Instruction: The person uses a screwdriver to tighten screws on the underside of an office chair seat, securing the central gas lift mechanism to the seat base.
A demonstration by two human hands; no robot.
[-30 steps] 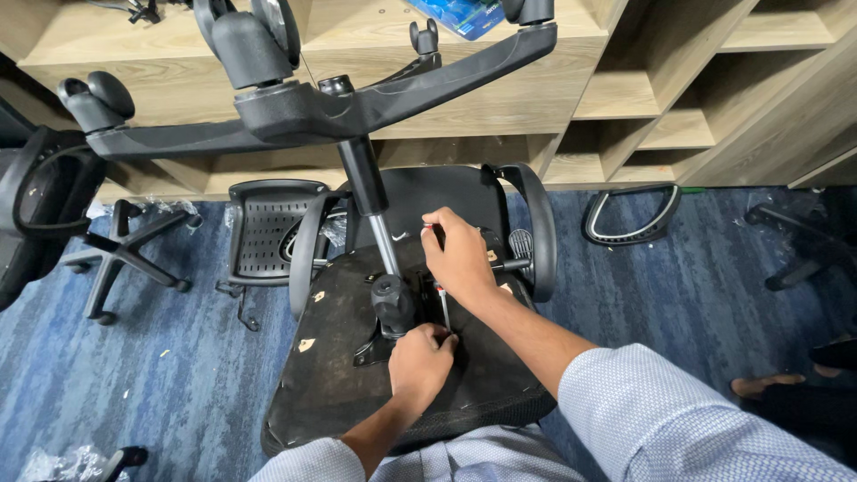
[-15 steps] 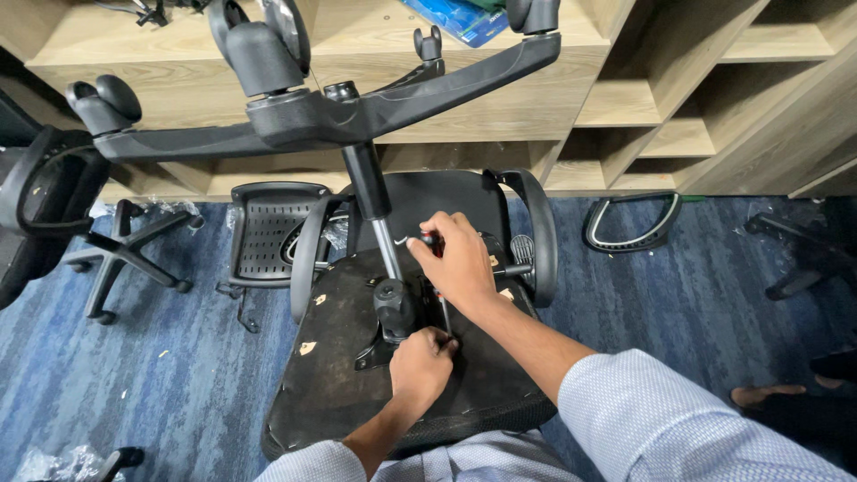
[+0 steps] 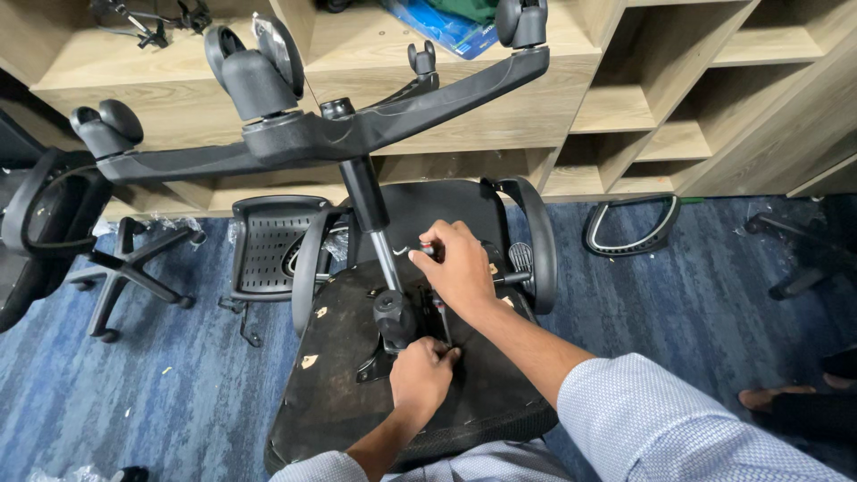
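Black seat underside (image 3: 339,375): hands clamped, right (image 3: 457,268) on handle, left (image 3: 420,375) hiding tool.

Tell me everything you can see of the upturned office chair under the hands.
The black office chair lies upside down on blue carpet, its worn seat underside facing up. A metal column rises to a five-arm plastic wheel base with castors. The left hand touches the mechanism plate; the right hand grips a tool there.

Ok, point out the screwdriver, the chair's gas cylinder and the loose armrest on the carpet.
screwdriver (image 3: 441,314): head view, on its shaft.
gas cylinder (image 3: 364,195): head view, on its black upper tube.
loose armrest (image 3: 630,244): head view, on its lower bar.
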